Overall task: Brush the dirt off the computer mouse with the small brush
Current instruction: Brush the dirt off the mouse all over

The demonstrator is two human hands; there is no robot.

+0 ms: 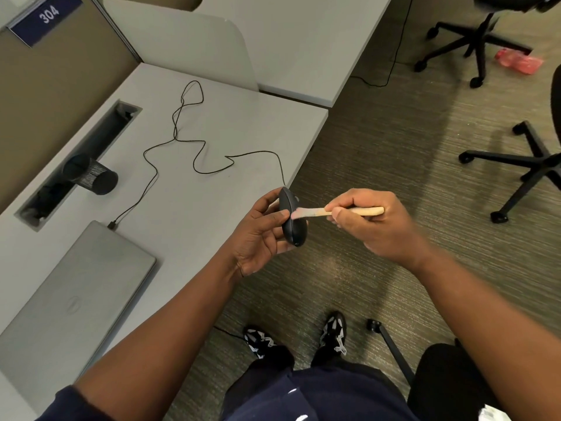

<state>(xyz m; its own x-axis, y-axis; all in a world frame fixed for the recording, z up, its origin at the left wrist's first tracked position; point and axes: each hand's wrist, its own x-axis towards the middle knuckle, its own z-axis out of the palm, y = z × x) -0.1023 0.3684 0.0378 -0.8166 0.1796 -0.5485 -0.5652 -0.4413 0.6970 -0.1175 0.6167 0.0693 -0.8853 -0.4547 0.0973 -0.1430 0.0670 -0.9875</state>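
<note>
Dark grey oval computer mouse held on edge in the air just past the desk's front corner, above the carpet, gripped by left hand with thumb across the near face and fingers curled behind. Black thin cable running from the mouse's top end back over the desk in loose loops, ending at a plug beside the laptop's rear edge. Small brush with pale wooden handle lying roughly level, pinched by right hand between thumb and curled fingers, handle end poking out past the knuckles. Pinkish-white bristles touching the mouse's right side near its middle, slightly blurred. Hands close together, left clamped on the mouse, right clamped on the brush, meeting only through the bristle tip. Light grey desk to the left, carrying a closed silver laptop near the front edge, a black mesh pen cup tipped on its side partly over a long rectangular cable slot, and a pale rounded divider panel at the back. Blue plate marked 304 on the tan partition at top left. Grey-brown striped carpet below, with black five-star office chair bases at upper right and right, a red crumpled item on the floor near one of them, too blurred to identify. Dark navy trousers and black-and-white trainers at the bottom of the head view.
</note>
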